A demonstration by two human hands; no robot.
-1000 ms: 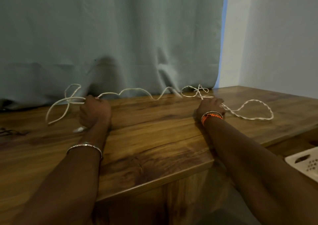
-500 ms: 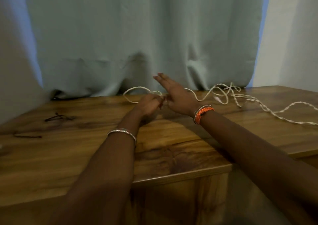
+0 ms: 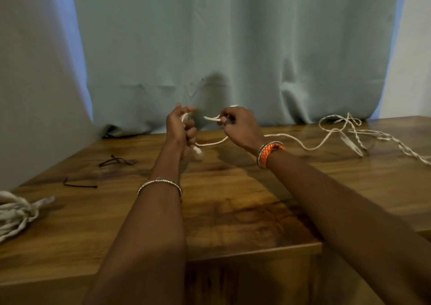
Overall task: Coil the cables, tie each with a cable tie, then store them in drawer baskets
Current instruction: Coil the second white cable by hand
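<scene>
- Both hands have lifted off the wooden table (image 3: 233, 211) since half a second ago, when they met low over the wood with the right palm flat; now they are held apart in the air before the curtain (image 3: 233, 48).
- Left hand (image 3: 180, 127) has its fingers curled round one end of the white cable (image 3: 312, 146); a short blurred tail hangs out below the fist, pointing down toward the table.
- Right hand (image 3: 238, 125) pinches the cable between thumb and fingertips, with a small loop sticking out to the left, toward the other hand.
- From the left fist the cable sags in a shallow curve under the right wrist, then runs rightward along the tabletop.
- Its long axis lies left to right; the far part ends in a loose tangle near the table's back right corner, and a twisted stretch trails off the right edge of view.
- Another bundle of white cable (image 3: 16, 213) lies at the left edge of the table.
- Two dark cable ties (image 3: 116, 161) lie on the wood left of the left forearm, well apart from the hands.
</scene>
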